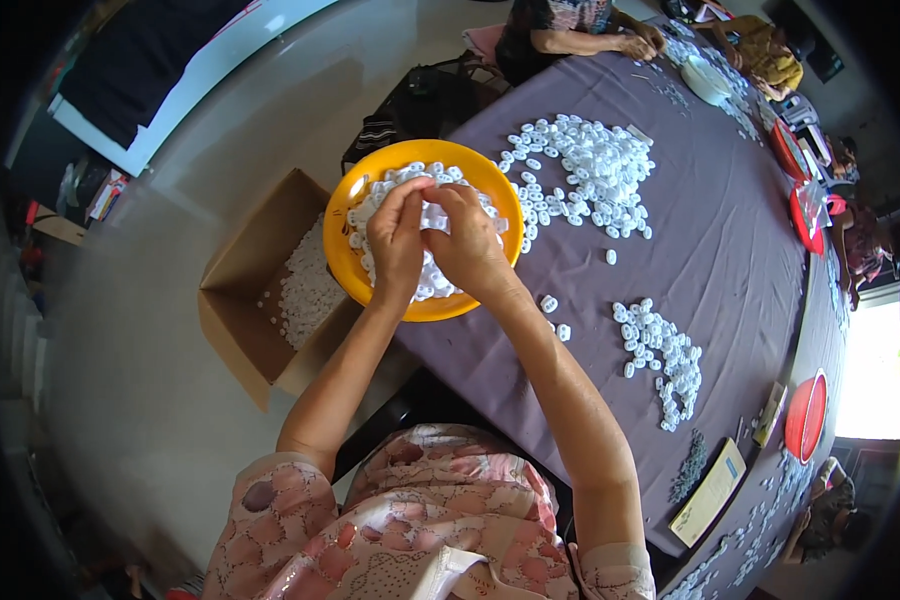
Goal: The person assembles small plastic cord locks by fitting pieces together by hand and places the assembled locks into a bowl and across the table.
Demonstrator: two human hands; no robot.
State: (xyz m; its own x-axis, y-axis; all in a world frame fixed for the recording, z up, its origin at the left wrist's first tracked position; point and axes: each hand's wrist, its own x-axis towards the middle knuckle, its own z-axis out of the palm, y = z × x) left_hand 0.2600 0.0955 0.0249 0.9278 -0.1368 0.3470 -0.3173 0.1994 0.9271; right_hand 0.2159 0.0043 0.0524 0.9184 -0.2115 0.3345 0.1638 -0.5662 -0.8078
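Near the centre of the frame, the left hand (398, 240) and the right hand (467, 245) meet over a yellow bowl (355, 268) full of small white plastic rings (425, 283), and the fingers of both are closed around a few rings between them. To the right, more white rings lie in a large pile (590, 170) on the purple tablecloth (730, 260). An open cardboard box (245, 300) with white pieces stands to the left of the bowl.

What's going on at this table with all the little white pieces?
A person's left hand and right hand meet over a round yellow plastic bowl heaped with small white plastic rings, both pinching one between the fingertips. More rings lie in loose piles on the grey tablecloth, and an open cardboard box sits beside it.
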